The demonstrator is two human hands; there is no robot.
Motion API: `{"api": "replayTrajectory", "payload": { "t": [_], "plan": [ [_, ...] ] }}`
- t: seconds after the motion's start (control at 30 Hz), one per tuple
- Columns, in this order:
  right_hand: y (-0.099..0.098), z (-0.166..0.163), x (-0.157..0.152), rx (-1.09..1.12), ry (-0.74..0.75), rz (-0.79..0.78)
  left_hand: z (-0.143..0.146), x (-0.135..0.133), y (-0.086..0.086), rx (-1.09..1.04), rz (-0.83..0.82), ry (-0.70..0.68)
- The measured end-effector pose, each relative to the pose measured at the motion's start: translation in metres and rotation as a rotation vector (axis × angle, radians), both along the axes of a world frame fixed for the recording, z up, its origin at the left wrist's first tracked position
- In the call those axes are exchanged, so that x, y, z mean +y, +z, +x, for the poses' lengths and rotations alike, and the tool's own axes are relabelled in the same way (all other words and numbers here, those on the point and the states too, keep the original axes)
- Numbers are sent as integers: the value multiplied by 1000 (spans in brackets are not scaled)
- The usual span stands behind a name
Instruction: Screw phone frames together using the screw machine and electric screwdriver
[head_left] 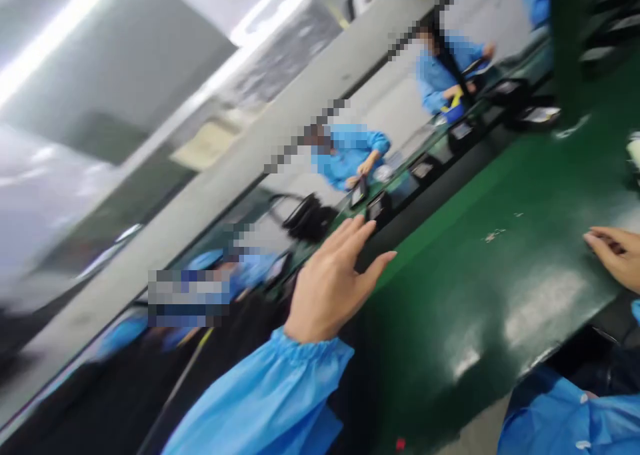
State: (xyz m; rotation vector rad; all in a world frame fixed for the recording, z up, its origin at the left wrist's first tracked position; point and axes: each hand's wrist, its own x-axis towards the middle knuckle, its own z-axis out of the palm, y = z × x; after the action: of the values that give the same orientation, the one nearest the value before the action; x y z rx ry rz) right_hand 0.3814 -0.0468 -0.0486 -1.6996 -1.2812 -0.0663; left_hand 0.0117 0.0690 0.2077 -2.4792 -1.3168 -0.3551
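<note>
The view is tilted and blurred. My left hand, in a blue sleeve, is raised over the near edge of the green table with fingers stretched out and nothing in it. It reaches toward a dark conveyor strip. My right hand rests on the green surface at the right edge, fingers loosely curled together. Nothing shows inside it.
Small dark trays ride along the conveyor. Co-workers in blue coats sit across it, their hands on small devices. A black bag lies on the far side. Another blue-sleeved person sits to the left.
</note>
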Motion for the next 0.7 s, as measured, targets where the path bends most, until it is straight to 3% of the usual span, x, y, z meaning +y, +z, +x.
{"api": "replayTrajectory", "payload": {
  "t": [0.13,0.27,0.37,0.5,0.7],
  "plan": [
    [-4,-7,3,28,-30,115,123,77,-66,151,-227,-233],
    [-4,-20,3,-101,-66,119,245,133,-133,209,-376,-275],
    [-3,-26,5,-126,-68,98,315,169,-167,192,-374,-298],
    [2,-30,12,-105,-97,106,377,216,-187,146,-352,-321],
    [1,-35,28,-74,-184,67,433,287,-199,76,-335,-317]
  ]
}}
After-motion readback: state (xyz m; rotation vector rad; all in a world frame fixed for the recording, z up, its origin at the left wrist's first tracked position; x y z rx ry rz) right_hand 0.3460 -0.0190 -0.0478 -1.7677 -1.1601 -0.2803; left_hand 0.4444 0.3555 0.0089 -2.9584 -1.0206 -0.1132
